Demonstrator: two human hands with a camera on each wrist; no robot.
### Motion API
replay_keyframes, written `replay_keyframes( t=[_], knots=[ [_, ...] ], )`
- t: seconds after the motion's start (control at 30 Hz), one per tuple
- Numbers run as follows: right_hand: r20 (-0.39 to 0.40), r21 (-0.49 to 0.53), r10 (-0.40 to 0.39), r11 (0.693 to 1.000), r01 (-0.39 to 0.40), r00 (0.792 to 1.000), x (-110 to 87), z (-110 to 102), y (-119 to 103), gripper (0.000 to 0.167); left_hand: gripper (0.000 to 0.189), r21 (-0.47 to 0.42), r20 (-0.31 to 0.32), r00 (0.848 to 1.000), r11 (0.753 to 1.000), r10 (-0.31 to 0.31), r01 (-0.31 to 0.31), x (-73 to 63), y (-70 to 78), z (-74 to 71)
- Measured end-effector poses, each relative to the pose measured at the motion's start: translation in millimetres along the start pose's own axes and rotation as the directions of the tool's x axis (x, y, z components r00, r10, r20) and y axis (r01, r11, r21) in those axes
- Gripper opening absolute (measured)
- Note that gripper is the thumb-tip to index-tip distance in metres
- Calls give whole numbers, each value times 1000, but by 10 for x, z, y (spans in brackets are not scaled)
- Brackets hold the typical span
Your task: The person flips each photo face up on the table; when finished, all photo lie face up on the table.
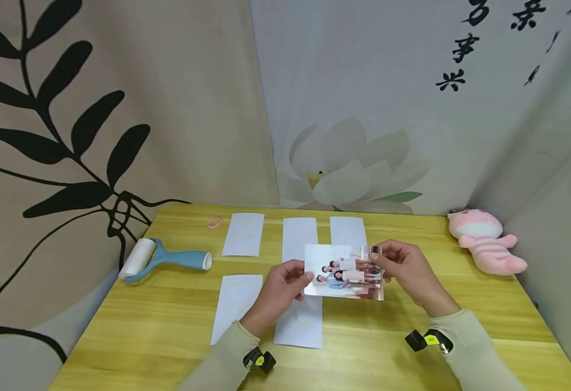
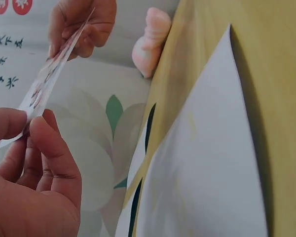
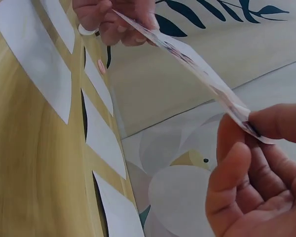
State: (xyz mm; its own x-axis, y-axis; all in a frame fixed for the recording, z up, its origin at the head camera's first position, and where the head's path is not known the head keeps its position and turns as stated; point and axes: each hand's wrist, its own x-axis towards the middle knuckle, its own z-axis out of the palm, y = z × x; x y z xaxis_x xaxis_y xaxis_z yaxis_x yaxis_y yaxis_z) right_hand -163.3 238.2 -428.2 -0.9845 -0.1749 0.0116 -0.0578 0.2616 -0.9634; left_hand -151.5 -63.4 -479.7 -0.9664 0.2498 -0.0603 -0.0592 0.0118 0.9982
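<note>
Left hand (image 1: 279, 293), right hand (image 1: 414, 276): fingers (image 2: 55, 148) in narrow pinches on photo (image 1: 344, 274).

Two hands (image 1: 279, 287), two wristbands (image 1: 416, 340), one photo (image 1: 346, 274), five sheets (image 1: 236, 298), one ring (image 1: 213, 227), one roller (image 1: 180, 259) and, at 3 o'clock, one toy (image 1: 491, 245) are being shown.

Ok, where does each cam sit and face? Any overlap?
Head: worn there, facing forward and down at the group photo; left hand, right hand and both sleeves show.
Left wrist: worn there, looking rightward along the photo, pink plush toy beyond; both hands show.
Right wrist: worn there, looking leftward along the photo, leaf print beyond; both hands show.
Wrist views share photo, white sheets.
</note>
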Motion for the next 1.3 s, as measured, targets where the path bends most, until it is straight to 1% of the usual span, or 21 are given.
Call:
replay_keyframes(
  t=[0.07,0.17,0.23,0.3,0.4,0.5,0.6,0.67,0.73,0.83,0.93,1.0,1.1,1.17,1.3],
  knots=[
    [-13,38,-11,999,11,1000,-12,31,-12,23,28,-44,-16,1000,999,-11,11,9,10,4],
    [-43,140,-33,989,39,999,-25,107,-28,19,30,-145,-38,999,989,-32,26,22,21,38],
    [-58,216,-42,975,53,997,-33,175,-31,14,29,-228,-39,998,973,-40,30,31,27,83],
    [-74,283,-36,958,55,997,-40,257,-27,12,27,-305,-43,998,952,-41,26,46,31,138],
    [-87,355,-10,934,41,996,-73,389,0,11,22,-378,-63,997,926,-38,12,58,32,223],
    [-91,414,18,910,22,996,-112,507,34,10,19,-401,-96,995,916,-35,-6,70,42,274],
    [-80,448,27,894,12,996,-142,586,63,11,20,-390,-124,992,921,-30,-21,79,56,285],
    [-68,456,22,890,11,997,-155,610,72,11,20,-377,-131,991,926,-33,-19,82,64,275],
    [-57,443,12,896,15,998,-161,613,68,10,21,-363,-134,990,932,-36,-16,82,70,259],
    [-58,380,-5,925,27,998,-160,590,53,10,22,-338,-118,992,941,-38,-4,68,72,233],
    [-88,276,9,961,16,996,-156,554,30,19,25,-297,-98,994,955,-42,11,51,59,210],
    [-112,215,29,977,-4,993,-158,526,16,26,26,-269,-81,996,963,-42,19,33,51,201],
    [-130,153,65,987,-45,989,-170,478,13,31,29,-226,-57,997,973,-50,36,9,26,193],
    [-124,137,81,989,-64,989,-181,443,32,33,30,-206,-43,998,978,-50,40,-6,7,194],
    [-99,106,108,990,-98,989,-227,375,117,33,33,-187,-46,997,981,-55,45,-25,-42,205]
  ],
)
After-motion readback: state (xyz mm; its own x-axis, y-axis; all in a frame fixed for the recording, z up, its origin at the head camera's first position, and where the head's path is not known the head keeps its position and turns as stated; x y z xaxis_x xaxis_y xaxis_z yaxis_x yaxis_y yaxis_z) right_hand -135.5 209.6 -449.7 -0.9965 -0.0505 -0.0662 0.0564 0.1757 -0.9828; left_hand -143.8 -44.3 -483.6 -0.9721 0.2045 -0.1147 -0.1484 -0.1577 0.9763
